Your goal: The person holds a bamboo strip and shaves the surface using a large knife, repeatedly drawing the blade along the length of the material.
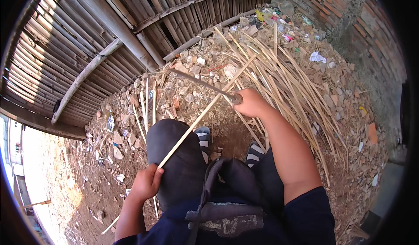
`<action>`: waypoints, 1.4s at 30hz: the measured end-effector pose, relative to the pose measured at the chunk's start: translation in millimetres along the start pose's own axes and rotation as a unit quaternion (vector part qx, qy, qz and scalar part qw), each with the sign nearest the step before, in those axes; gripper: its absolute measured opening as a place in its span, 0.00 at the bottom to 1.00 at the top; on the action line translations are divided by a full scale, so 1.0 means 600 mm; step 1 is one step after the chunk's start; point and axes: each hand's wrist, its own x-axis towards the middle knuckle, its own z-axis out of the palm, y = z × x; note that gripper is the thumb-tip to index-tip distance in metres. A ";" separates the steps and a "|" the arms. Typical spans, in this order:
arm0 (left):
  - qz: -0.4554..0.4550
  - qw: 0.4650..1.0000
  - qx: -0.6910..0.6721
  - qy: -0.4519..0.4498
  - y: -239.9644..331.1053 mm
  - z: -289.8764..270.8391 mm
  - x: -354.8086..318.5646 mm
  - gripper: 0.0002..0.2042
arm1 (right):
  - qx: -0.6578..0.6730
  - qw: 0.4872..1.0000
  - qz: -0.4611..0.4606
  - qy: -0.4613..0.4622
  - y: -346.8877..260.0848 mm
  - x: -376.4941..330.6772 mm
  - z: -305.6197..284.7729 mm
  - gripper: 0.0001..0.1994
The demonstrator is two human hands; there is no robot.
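My left hand (147, 181) is closed around a long pale bamboo strip (187, 132) beside my left knee. The strip slants up and away to the right, over my dark-trousered leg. My right hand (252, 103) grips the handle of a long dark-bladed knife (196, 80), whose blade points to the far left. Blade and strip cross just left of my right hand; whether the edge bites into the strip, I cannot tell. Most of the knife's handle is hidden inside my fist.
A large heap of split bamboo strips (286, 87) lies on the right. A few more strips (146, 103) lie left of my knee. Stones and litter (283, 22) cover the ground. A bamboo wall (87, 39) stands left, a brick wall (371, 31) right.
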 end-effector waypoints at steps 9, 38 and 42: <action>0.032 0.999 -0.005 0.028 -0.004 0.000 -0.003 0.18 | -0.089 0.991 -0.102 0.027 -0.066 -0.036 0.021 0.16; 0.007 0.993 0.104 0.062 0.020 0.010 -0.012 0.14 | -0.061 0.995 -0.069 0.023 -0.020 -0.013 -0.002 0.15; -0.009 0.990 0.132 0.055 0.028 0.008 -0.015 0.15 | -0.077 0.997 -0.004 -0.003 -0.078 -0.037 -0.005 0.17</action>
